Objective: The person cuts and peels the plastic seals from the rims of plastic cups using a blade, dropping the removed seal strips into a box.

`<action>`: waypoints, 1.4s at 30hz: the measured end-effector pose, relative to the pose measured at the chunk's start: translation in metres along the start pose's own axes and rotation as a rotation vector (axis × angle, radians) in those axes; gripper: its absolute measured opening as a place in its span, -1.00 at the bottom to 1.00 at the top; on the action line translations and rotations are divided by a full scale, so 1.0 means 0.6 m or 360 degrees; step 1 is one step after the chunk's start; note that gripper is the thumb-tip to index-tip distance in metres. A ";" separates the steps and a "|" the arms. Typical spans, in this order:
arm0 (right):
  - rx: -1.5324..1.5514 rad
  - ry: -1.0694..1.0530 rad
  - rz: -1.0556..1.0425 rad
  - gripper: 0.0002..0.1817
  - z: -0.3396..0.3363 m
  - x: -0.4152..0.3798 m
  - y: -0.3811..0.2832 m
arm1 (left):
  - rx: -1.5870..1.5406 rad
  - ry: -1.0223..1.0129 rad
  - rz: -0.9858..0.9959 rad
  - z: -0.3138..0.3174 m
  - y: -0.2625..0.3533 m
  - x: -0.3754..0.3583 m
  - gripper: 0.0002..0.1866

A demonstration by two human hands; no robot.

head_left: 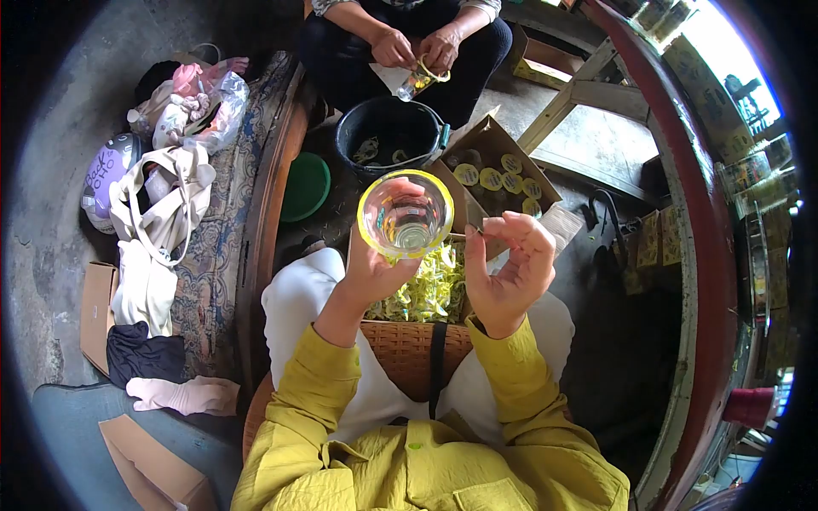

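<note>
In my left hand [375, 271] is a clear cup [413, 234] with a yellow rim, its open mouth facing me. My right hand [515, 264] is raised just right of the cup, with thumb and forefinger pinched on a small dark sliver [475, 215] that I cannot make out. Below both hands, a box of yellow-green wrapped pieces [422, 285] rests on a woven brown surface [409, 345] between my knees.
Opposite, a person [417, 51] holds a similar yellow-rimmed cup over a black bucket [345, 140]. A cardboard box [490, 136] holds several yellow-lidded cups. There is a green lid [305, 187], bags [162, 200] at left, and a red-and-white wooden frame [694, 213] at right.
</note>
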State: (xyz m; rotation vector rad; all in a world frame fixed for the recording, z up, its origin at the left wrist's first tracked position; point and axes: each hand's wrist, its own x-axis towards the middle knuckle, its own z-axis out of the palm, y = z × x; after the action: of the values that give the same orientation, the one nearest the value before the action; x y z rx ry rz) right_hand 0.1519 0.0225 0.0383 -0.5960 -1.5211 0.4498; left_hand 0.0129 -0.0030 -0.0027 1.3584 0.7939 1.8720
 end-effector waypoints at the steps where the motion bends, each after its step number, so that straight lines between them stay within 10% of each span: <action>1: -0.0038 -0.0016 -0.0001 -0.66 0.000 -0.002 0.002 | 0.0031 -0.0015 -0.0002 -0.001 0.001 0.001 -0.35; 42: -0.0178 0.0059 -0.0112 -0.68 0.016 -0.017 0.002 | 0.0237 0.0057 0.0201 0.009 -0.026 -0.004 -0.17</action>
State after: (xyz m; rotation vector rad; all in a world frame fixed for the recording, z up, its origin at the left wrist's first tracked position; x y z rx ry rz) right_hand 0.1426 0.0181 0.0289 -0.6323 -1.5340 0.2995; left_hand 0.0214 0.0043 -0.0148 1.5012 0.8995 1.9721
